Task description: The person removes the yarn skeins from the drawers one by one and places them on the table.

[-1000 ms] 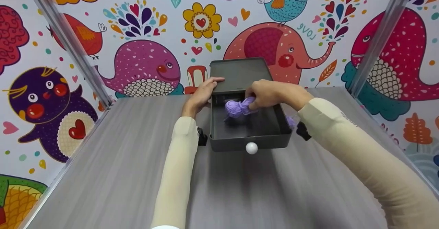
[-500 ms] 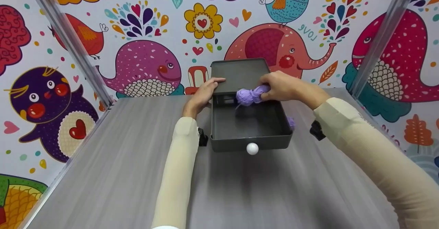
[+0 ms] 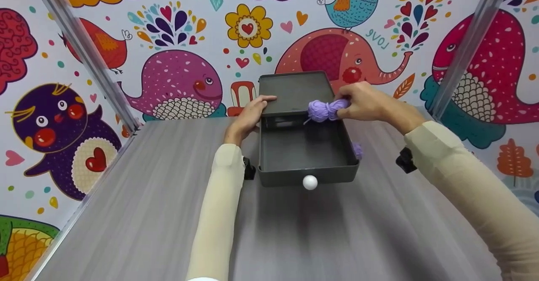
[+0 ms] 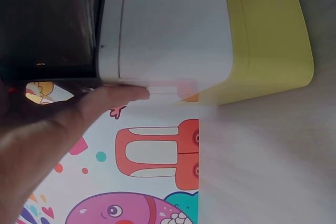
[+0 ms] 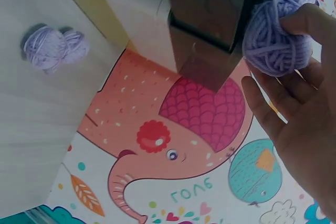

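A small drawer cabinet has a grey top (image 3: pixel 294 91), with white (image 4: pixel 173 24) and yellow (image 4: pixel 273 40) tiers below. Its dark grey drawer (image 3: pixel 307 175), fitted with a white knob (image 3: pixel 310 182), is pulled out toward me. At the cabinet's upper left edge rests my left hand (image 3: pixel 248 119), fingers over the top and thumb (image 4: pixel 123 94) straight along the side. My right hand (image 3: pixel 366 103) pinches a purple yarn skein (image 3: pixel 322 111) above the drawer's right back corner. A second purple skein (image 5: pixel 55 48) lies on the table to the cabinet's right, mostly hidden in the head view.
The grey wood-grain table (image 3: pixel 168 213) extends around the cabinet. Behind it rises a wall panel (image 3: pixel 185 83) printed with cartoon animals, and metal posts (image 3: pixel 467 49) frame both back corners. Dark wrist cameras (image 3: pixel 406 160) sit under both forearms.
My right hand has lifted the yarn skein out of the drawer and moved it up and right, to the drawer's back right edge. The left hand has stayed on the cabinet.
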`<state>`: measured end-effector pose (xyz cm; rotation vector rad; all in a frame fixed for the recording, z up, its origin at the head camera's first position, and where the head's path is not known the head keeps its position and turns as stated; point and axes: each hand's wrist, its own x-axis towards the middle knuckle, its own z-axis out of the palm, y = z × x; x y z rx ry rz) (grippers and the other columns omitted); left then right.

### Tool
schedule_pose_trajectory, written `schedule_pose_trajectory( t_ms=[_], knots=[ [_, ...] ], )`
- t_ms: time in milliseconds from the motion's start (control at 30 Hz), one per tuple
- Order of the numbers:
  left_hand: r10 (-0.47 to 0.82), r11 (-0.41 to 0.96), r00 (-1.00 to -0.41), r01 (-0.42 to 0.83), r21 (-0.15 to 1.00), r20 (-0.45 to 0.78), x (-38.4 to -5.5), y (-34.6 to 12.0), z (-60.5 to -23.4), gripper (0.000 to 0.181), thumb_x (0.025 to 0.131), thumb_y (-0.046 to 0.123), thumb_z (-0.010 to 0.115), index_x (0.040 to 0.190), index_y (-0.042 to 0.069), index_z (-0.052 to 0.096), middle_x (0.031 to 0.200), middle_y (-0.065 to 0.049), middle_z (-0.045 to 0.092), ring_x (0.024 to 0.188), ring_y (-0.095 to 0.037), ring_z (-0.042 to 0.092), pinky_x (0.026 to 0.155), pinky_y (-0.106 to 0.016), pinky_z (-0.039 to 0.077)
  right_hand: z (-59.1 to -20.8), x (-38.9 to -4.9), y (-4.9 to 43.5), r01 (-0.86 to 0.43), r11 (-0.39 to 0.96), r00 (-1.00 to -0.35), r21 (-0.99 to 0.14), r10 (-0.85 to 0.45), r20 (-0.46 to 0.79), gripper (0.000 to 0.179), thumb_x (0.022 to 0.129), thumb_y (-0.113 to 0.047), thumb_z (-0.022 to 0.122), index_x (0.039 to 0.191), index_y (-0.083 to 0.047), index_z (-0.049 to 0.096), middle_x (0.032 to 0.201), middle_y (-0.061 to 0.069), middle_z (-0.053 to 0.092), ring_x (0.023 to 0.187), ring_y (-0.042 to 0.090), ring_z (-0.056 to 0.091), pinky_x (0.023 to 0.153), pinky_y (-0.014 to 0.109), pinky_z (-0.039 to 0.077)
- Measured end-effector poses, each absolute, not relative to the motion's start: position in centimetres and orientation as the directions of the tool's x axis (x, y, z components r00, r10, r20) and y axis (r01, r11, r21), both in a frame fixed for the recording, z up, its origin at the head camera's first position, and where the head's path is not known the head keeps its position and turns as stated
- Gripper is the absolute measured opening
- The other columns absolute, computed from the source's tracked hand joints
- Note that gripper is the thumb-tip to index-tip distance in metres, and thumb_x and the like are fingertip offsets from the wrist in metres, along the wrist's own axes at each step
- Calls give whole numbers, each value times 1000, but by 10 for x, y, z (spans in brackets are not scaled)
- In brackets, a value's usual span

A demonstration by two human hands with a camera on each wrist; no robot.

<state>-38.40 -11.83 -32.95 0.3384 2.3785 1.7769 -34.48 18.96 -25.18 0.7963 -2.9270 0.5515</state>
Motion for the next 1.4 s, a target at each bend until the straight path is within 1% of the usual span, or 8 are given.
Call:
schedule_pose_trajectory(
  t_ms=[233, 367, 567, 800, 1000, 1233, 1300, 1400],
  knots=[
    [281, 265, -960, 87, 960, 9, -383, -117, -330, 41, 110, 31, 29, 146, 27, 49, 148, -9, 44, 119, -31, 58, 94, -52, 55, -262, -345, 215, -453, 805, -891, -382, -424, 162, 24, 85, -16, 70, 105, -4, 73, 93, 13, 70, 80, 24, 59, 64, 28, 50],
    [279, 267, -960, 90, 960, 13, -383, -117, -331, 41, 110, 31, 29, 146, 27, 49, 148, -9, 44, 118, -31, 58, 93, -52, 55, -269, -344, 230, -433, 794, -901, -427, -389, 190, 27, 84, -19, 71, 108, -5, 73, 100, 14, 70, 88, 26, 58, 69, 30, 49],
    [282, 278, -959, 94, 956, 12, -383, -118, -331, 42, 110, 30, 29, 147, 27, 48, 147, -10, 46, 118, -31, 60, 93, -50, 56, -280, -345, 250, -372, 754, -927, -542, -336, 168, 30, 84, -23, 73, 112, -11, 74, 109, 11, 69, 103, 25, 55, 81, 34, 51],
    [288, 262, -958, 91, 961, 12, -385, -118, -329, 41, 110, 30, 29, 146, 27, 50, 144, -11, 48, 113, -29, 61, 90, -49, 57, -304, -350, 272, -348, 674, -936, -651, -283, 208, 29, 87, -23, 71, 114, -13, 75, 114, 10, 70, 106, 23, 55, 82, 30, 52],
    [285, 257, -958, 84, 963, 7, -384, -120, -329, 41, 110, 31, 29, 145, 27, 50, 142, -11, 49, 111, -29, 62, 89, -47, 57, -327, -355, 277, -357, 634, -934, -686, -266, 240, 27, 86, -22, 72, 111, -14, 77, 118, 7, 70, 106, 20, 55, 89, 37, 51],
    [288, 264, -957, 92, 960, 12, -383, -120, -329, 41, 110, 31, 29, 146, 28, 49, 146, -10, 46, 114, -30, 61, 91, -49, 57, -356, -361, 284, -349, 632, -936, -692, -264, 230, 32, 87, -19, 68, 115, -5, 74, 122, 16, 63, 113, 28, 51, 95, 48, 46],
    [287, 263, -958, 93, 960, 14, -383, -120, -329, 41, 110, 31, 30, 145, 27, 49, 145, -10, 47, 114, -30, 61, 91, -50, 56, -361, -362, 286, -331, 646, -943, -688, -251, 218, 33, 88, -20, 68, 116, -4, 73, 122, 17, 63, 113, 30, 52, 93, 45, 47],
    [287, 258, -958, 93, 962, 16, -384, -120, -330, 41, 110, 30, 30, 146, 27, 49, 146, -10, 46, 117, -31, 59, 92, -52, 56, -369, -364, 289, -299, 653, -954, -696, -223, 200, 35, 90, -21, 65, 119, -3, 71, 122, 18, 63, 111, 31, 54, 86, 35, 49]
  ],
)
